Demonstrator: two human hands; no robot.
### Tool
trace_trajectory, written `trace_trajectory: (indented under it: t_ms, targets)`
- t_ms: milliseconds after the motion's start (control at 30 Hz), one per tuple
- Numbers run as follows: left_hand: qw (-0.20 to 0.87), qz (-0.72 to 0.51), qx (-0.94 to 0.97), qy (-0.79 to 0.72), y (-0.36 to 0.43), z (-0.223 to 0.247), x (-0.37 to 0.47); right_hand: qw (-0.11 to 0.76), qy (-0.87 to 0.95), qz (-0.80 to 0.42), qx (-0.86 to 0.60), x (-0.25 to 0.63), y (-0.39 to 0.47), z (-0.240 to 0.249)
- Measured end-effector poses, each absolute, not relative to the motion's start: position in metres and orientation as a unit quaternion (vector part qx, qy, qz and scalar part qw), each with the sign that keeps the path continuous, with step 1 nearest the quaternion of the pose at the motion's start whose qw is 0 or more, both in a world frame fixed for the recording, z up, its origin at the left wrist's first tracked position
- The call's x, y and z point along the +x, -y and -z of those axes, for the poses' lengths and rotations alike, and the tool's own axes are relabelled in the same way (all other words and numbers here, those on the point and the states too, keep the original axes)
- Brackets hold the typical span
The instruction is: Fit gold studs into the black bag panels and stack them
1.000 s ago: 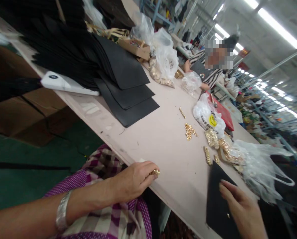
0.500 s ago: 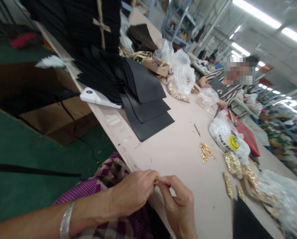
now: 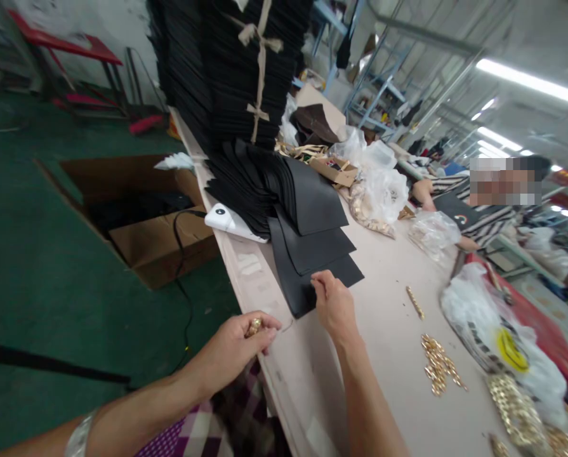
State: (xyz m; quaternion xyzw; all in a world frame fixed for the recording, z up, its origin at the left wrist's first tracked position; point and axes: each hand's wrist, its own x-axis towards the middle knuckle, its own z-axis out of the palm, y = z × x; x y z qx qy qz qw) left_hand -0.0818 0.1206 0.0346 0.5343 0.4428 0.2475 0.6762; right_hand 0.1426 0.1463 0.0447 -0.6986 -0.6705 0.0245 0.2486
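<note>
My left hand (image 3: 245, 339) is at the table's near edge, its fingers curled around a small shiny gold metal piece (image 3: 255, 326). My right hand (image 3: 334, 301) hangs over the lowest of the fanned black sheets (image 3: 290, 285), thumb and fingertips pinched together. Whatever sits in that pinch, if anything, is too small to make out. A loose pile of gold metal links (image 3: 438, 365) lies on the table to the right of my right forearm, and a short gold strip (image 3: 414, 303) lies just beyond the pile.
A white phone (image 3: 233, 223) lies beside the black sheets, near a tall tied black stack (image 3: 231, 70). Plastic bags (image 3: 483, 317) line the table's far side, where a co-worker in striped sleeves (image 3: 488, 219) sits. An open cardboard box (image 3: 155, 244) stands on the floor at left.
My hands have parted: the right moved forward over the black sheets, while the left drew slightly back and left with the gold piece. The camera view has turned left.
</note>
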Motion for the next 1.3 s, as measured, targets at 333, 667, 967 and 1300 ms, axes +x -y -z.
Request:
trace_trajectory:
  t_ms: [333, 667, 967, 1300]
  targets:
    - [0.673, -0.294, 0.472, -0.487, -0.114, -0.021, -0.104, 0.092, 0.780, 0.049, -0.617, 0.111, -0.076, -0.044]
    - [0.738, -0.292, 0.381, -0.474, -0.074, -0.017, -0.104, 0.169, 0.768, -0.148, -0.599, 0.091, 0.029, -0.059]
    - [0.659, -0.332, 0.531, -0.417, -0.073, -0.021, -0.116, 0.342, 0.588, -0.235, -0.694, 0.095, 0.009, -0.063]
    - [0.135, -0.337, 0.874, -0.324, -0.093, 0.014, -0.153, 0.451, 0.424, -0.234, -0.750, 0.112, 0.042, -0.048]
